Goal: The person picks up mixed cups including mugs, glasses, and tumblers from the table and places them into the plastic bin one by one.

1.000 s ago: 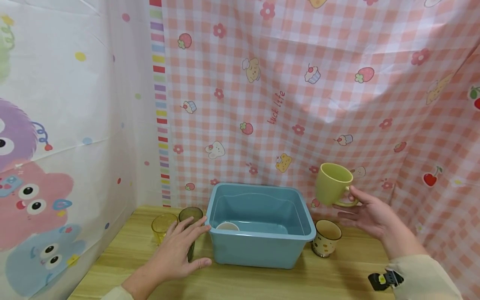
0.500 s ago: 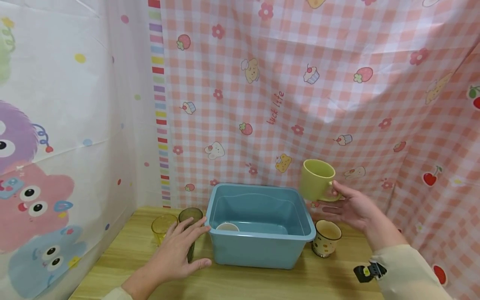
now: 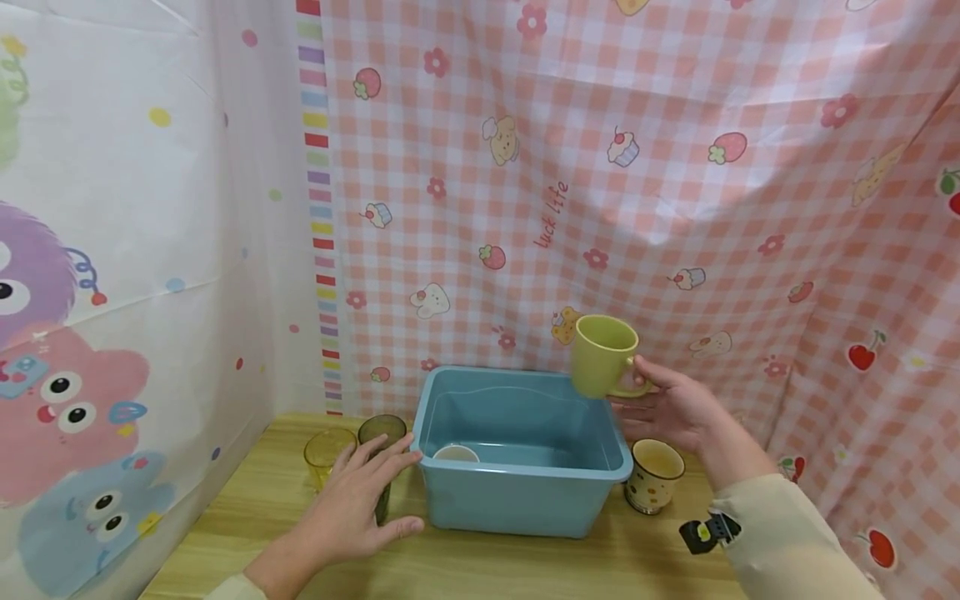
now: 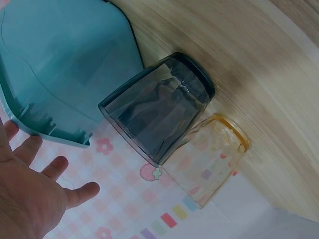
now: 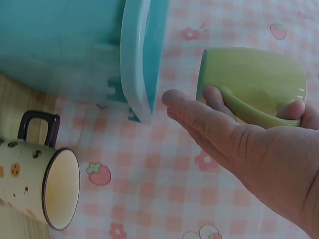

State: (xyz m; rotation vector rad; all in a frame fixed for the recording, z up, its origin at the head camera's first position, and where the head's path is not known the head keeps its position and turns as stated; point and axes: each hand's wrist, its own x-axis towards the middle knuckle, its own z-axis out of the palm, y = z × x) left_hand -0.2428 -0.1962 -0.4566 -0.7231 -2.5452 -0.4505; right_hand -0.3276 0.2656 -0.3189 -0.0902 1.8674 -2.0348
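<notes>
A yellow-green mug hangs upright above the right back part of a blue plastic tub. My right hand grips it by the handle, with thumb and finger at the handle and the other fingers stretched out below, as the right wrist view shows. The left hand is spread, its fingertips at the tub's left rim. Inside the tub, at the left, shows the rim of a white cup. Behind the left hand stand a dark grey clear tumbler and an amber clear glass.
A cream spotted mug with a dark rim and dark handle stands on the wooden table, just right of the tub. A pink checked curtain hangs close behind the tub, and a white patterned curtain at the left.
My right hand has carried the yellow-green mug leftward, from beyond the tub's right side to over its right back part. The left hand has stayed at the rim.
</notes>
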